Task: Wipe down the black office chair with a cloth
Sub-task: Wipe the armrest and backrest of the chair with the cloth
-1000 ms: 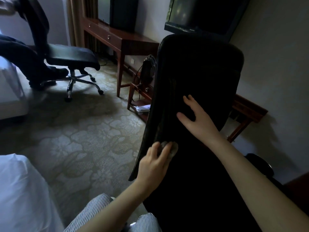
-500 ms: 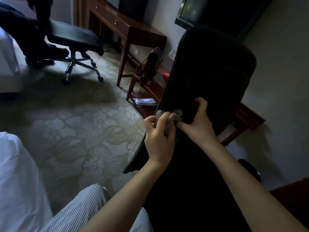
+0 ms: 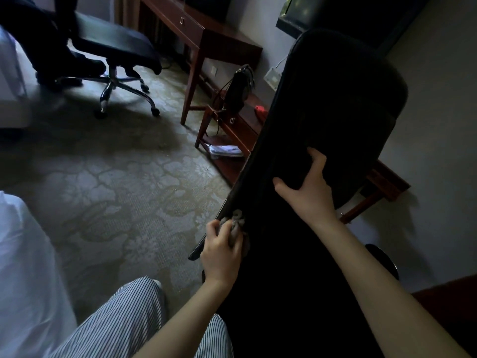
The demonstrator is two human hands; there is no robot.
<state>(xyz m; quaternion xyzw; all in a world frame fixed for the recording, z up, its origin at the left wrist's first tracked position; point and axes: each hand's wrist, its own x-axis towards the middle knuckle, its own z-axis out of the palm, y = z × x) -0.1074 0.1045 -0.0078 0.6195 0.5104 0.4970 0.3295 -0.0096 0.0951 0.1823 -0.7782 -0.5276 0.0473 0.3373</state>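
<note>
The black office chair [image 3: 335, 104] fills the right half of the view, its tall backrest facing me. My left hand [image 3: 222, 251] holds a bunched grey cloth [image 3: 236, 226] pressed against the backrest's left edge, low down. My right hand [image 3: 308, 189] grips the backrest higher up, with the thumb and fingers curled on the padding below the headrest. The chair's seat and base are hidden in shadow.
A second black swivel chair [image 3: 116, 45] stands at the far left with a person's dark legs by it. A wooden desk [image 3: 206, 34] and a low wooden shelf [image 3: 232, 130] with a black bag [image 3: 240, 89] line the wall. White bedding [image 3: 23, 280] lies at my left.
My left hand has slid the cloth down the backrest's left edge after moving it up. My right hand has closed on the padding and stays there.
</note>
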